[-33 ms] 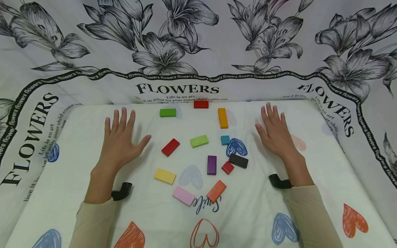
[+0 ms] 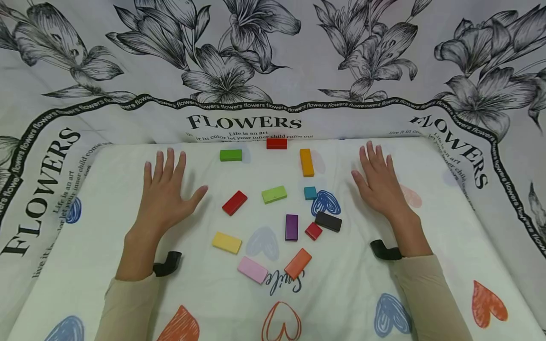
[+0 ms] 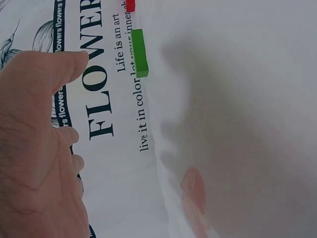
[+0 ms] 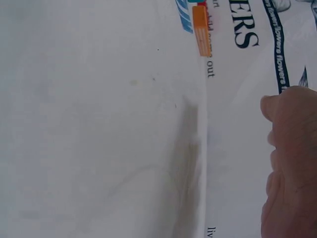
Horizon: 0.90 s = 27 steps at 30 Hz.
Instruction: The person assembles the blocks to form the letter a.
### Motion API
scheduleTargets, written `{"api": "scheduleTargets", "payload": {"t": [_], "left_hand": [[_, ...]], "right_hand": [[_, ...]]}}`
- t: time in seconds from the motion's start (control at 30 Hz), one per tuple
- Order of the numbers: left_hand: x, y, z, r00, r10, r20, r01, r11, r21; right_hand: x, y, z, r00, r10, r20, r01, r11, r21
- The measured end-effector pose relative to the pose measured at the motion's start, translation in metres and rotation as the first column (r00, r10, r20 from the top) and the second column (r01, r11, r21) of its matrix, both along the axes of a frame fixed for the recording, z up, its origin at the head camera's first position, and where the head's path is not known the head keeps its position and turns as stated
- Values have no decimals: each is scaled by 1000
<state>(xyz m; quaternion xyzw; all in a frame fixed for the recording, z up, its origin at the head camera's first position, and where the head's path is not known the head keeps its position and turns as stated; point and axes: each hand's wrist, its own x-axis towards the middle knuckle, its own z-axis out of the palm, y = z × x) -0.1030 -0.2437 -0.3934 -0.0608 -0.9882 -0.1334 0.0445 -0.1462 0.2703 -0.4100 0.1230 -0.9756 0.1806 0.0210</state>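
Observation:
My left hand (image 2: 164, 199) is spread palm down to the left of the blocks, holding nothing. On the other side my right hand (image 2: 378, 182) has its fingers extended and is also free of any object. Between them lie a dark red block (image 2: 234, 203), a lime green block (image 2: 274, 194), a small teal block (image 2: 310, 192), a purple block (image 2: 292, 228), a black block (image 2: 328, 221) touching or nearly touching a small red block (image 2: 313, 231), a yellow block (image 2: 227, 242), a pink block (image 2: 252, 269) and an orange block (image 2: 298, 263).
Farther back are a green block (image 2: 231, 155), a red block (image 2: 277, 143) and a yellow-orange block (image 2: 306, 162). A white cloth (image 2: 341, 293) printed with hearts covers the table. Behind it hangs a flower-printed cloth (image 2: 294, 71). A black wrist camera (image 2: 168, 264) sits at the left sleeve.

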Motion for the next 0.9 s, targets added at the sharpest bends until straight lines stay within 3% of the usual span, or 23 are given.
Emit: {"api": "scheduleTargets", "payload": {"t": [0.23, 0.67, 0.9], "left_hand": [[5, 2, 1, 1000, -3, 6, 3, 1000, 5], [2, 8, 1, 1000, -15, -3, 15, 1000, 11], [1, 19, 3, 998, -60, -22, 60, 998, 25]], "right_hand": [[3, 1, -3, 1000, -6, 14, 6, 1000, 14], [1, -6, 0, 999, 25, 23, -25, 1000, -1], [0, -13, 1, 999, 50, 13, -50, 999, -20]]}}
